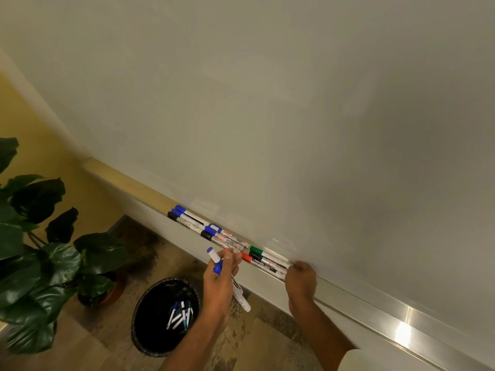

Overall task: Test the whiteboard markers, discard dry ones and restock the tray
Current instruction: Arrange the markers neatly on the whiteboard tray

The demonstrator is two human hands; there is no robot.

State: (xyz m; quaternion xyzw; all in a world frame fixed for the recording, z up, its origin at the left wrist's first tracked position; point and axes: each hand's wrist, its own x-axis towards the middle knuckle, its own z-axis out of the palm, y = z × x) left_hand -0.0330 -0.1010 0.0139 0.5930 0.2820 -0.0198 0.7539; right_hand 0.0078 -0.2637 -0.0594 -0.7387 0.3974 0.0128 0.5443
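Marker (239, 293) in left hand (218, 282), tray markers (265, 261) beside right hand (301, 279)

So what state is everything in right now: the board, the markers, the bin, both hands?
Whiteboard: blank, no marks.
Tray markers: capped, lying in the tray.
Left hand: grips two capped blue markers.
Right hand: fingers curled, resting on the tray at the marker ends; grip unclear.
Bin: open, upright on the floor.
Discarded markers: lying inside the bin.
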